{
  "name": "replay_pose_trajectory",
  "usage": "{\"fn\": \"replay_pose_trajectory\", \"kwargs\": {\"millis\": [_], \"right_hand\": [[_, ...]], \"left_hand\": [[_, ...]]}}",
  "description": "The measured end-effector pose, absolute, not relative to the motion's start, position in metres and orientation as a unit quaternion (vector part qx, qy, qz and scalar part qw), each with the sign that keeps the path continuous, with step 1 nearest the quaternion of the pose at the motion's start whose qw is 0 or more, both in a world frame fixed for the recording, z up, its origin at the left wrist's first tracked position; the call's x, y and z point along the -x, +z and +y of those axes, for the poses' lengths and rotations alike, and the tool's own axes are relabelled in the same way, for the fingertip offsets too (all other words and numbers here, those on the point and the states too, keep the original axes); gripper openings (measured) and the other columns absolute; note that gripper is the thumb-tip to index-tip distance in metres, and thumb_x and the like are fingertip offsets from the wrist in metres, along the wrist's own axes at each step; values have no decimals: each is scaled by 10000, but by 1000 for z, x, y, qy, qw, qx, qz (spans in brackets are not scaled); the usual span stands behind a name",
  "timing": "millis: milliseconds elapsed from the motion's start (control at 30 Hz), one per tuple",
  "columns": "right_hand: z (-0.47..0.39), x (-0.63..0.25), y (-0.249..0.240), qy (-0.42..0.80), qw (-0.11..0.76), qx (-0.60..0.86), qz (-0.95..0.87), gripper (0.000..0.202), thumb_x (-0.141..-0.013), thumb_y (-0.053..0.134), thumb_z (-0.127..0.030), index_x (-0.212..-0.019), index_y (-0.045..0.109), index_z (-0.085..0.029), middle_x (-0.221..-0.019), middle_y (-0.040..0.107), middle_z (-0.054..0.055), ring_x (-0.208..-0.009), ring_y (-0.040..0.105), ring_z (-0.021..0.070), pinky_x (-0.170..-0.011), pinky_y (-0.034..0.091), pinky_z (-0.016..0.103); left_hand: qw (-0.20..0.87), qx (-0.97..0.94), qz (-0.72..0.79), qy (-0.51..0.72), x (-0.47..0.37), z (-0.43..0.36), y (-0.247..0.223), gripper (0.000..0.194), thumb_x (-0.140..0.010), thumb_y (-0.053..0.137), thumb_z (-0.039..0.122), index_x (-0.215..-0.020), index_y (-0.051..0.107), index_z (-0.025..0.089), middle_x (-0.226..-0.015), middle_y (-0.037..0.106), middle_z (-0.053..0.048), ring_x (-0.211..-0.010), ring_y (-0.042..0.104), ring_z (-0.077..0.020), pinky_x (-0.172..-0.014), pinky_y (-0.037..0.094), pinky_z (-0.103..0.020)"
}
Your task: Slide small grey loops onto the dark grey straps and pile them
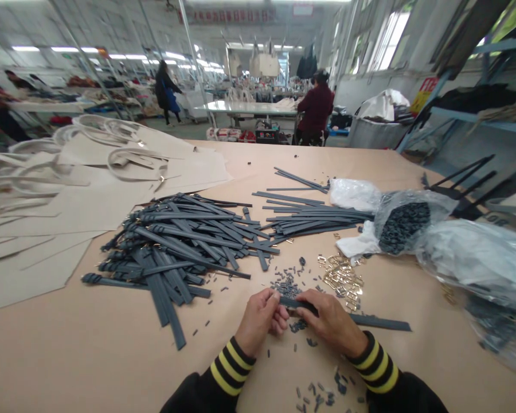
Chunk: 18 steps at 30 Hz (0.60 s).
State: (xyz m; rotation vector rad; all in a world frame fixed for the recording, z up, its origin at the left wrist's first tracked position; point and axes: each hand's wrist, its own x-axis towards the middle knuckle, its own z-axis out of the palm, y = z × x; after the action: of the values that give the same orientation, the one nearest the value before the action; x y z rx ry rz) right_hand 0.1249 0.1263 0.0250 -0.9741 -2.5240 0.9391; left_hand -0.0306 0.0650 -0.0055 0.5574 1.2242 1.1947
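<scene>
A dark grey strap (380,322) stretches between my two hands and runs out to the right past my right wrist. My left hand (264,321) is closed, with thumb and fingers pinching the strap's left end. The fingers of my right hand (333,321) wrap over the strap a short way from that end. Just beyond the hands lies a heap of small dark grey pieces (287,284). Gold metal buckles (341,281) are piled beyond my right hand. More loose dark bits (322,396) are scattered nearer to me.
Finished-looking grey straps (176,229) form a large pile at centre left. Plain strips (318,217) lie further back. Beige panels with handles (47,218) cover the table's left. Plastic bags (477,252), one showing dark pieces (404,223), stand at right. People work in the background.
</scene>
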Motion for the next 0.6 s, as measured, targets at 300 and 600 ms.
{"fn": "replay_pose_trajectory", "kwargs": {"millis": [300,600], "right_hand": [[123,-126,27,653,145,262,-696,172,-786,502,-308,-817,544,-144,-731,607,21,-673,567,125,-611,436,230],[125,-126,27,676,156,288,-660,170,-755,542,-305,-783,563,-138,-654,571,-12,-511,479,68,-512,403,187]], "left_hand": [[727,-185,373,546,15,58,-3,297,-722,563,407,-647,405,166,-430,400,80,-333,408,-44,-326,322,-140],[360,-438,630,530,11,51,6,123,-771,486,298,-709,513,195,-776,552,-46,-750,536,-170,-655,440,-280]]}}
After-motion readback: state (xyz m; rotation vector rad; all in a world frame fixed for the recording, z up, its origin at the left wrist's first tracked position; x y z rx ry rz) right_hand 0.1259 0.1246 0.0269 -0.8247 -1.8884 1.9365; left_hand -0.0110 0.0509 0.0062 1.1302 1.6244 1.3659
